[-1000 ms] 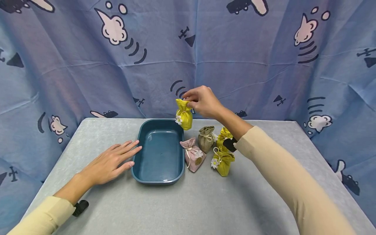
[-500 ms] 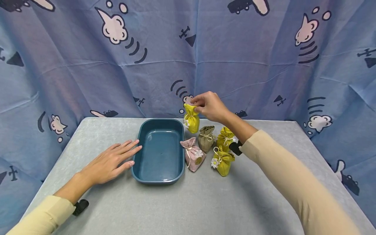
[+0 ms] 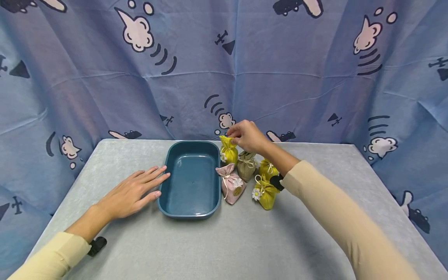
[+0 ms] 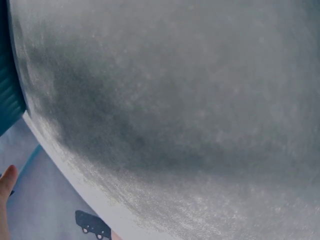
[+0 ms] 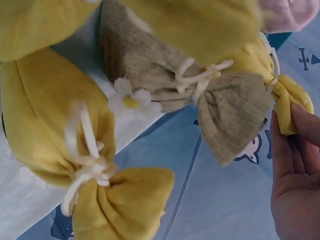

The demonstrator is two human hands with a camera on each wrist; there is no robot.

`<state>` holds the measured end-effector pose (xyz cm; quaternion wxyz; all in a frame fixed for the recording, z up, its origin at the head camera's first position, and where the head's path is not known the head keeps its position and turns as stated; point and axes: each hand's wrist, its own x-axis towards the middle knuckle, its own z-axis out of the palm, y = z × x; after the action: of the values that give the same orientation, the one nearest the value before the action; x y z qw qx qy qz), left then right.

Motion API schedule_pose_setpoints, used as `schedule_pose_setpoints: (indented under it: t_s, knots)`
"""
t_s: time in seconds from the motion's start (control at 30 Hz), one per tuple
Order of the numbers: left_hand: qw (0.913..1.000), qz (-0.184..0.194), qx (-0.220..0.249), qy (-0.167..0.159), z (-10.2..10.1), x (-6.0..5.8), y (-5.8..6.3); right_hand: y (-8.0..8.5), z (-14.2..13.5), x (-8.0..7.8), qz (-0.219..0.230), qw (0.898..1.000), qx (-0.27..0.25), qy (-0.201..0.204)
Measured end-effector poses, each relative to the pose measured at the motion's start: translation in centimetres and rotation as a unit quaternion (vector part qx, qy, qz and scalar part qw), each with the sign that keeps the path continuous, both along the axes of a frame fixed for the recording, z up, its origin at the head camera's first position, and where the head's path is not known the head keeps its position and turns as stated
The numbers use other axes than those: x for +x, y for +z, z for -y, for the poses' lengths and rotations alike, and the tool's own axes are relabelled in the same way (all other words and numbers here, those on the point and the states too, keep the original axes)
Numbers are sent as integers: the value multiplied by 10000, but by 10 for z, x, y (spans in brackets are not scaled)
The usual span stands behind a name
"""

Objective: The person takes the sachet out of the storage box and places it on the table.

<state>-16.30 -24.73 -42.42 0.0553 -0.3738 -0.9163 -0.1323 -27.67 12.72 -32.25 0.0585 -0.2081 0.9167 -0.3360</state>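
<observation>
My right hand [image 3: 247,136] pinches the gathered top of a yellow drawstring pouch [image 3: 229,152], which stands at the back right corner of the dark teal plastic bin [image 3: 190,186]. In the right wrist view, thumb and fingers hold that pouch's top [image 5: 287,110] at the right edge. An olive-brown pouch [image 3: 246,169] sits beside it, and a pink pouch [image 3: 232,186] with a white flower lies in front, close to the bin's side. My left hand [image 3: 134,190] lies with fingers spread, fingertips right at the bin's left rim. The left wrist view shows mostly tabletop.
Two more yellow pouches are to the right: a front one [image 3: 266,192] with a daisy, and one behind it [image 3: 268,168], partly hidden by my right wrist. The grey table [image 3: 224,245] ends at a blue printed curtain [image 3: 297,70] behind.
My right hand has lowered the yellow pouch from above the bin's back right corner, a little rightward, down beside the olive-brown pouch. My left hand has stayed at the bin's rim.
</observation>
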Motion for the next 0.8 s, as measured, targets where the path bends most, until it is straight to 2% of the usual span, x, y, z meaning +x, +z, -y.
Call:
schedule_pose_setpoints:
  t_s: [0.43, 0.7, 0.8]
  knots:
    - [10000, 19, 27, 9, 0, 0, 0, -8, 2, 2, 83, 9986, 333, 409]
    - [10000, 52, -57, 43, 0, 1, 1, 7, -3, 4, 397, 9965, 450, 576]
    - [9999, 64, -101, 27, -1, 1, 4, 15, -10, 5, 384, 9962, 456, 628]
